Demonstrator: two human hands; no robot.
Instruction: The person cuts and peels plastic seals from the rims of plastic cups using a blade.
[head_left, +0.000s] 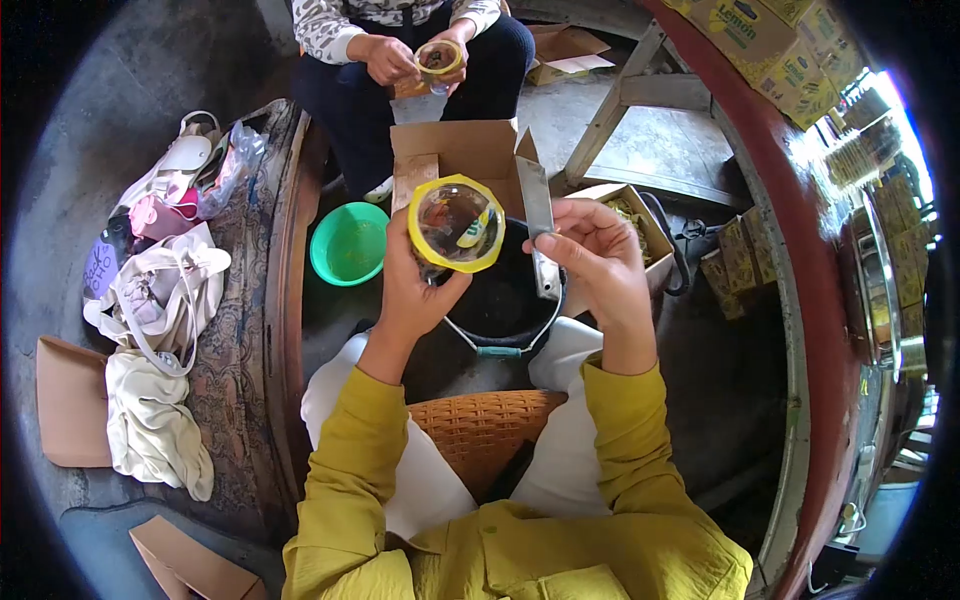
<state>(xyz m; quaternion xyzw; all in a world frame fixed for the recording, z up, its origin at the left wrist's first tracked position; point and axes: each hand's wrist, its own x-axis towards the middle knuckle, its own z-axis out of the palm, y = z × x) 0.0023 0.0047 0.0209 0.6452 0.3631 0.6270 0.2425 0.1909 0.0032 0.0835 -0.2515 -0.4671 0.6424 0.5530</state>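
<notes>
My left hand (402,285) is wrapped round a clear plastic cup (432,222) with a yellow rim, holding it up in front of me. A bit of a green and white label shows through the cup. Beside it, my right hand (605,262) pinches a flat metal knife (536,198) between thumb and fingers, the broad blade pointing up and the narrower end down. The knife is close to the cup's right side; I cannot tell whether they touch. Below both hands stands a black bucket (497,300) with a teal handle grip (499,352).
Across from me a seated person's hands (388,60) hold a similar yellow-rimmed cup (438,58). An open cardboard box (460,148) stands behind the bucket, a green basin (347,243) to its left. Bags (165,290) lie on the left bench. A smaller box (655,240) is at right.
</notes>
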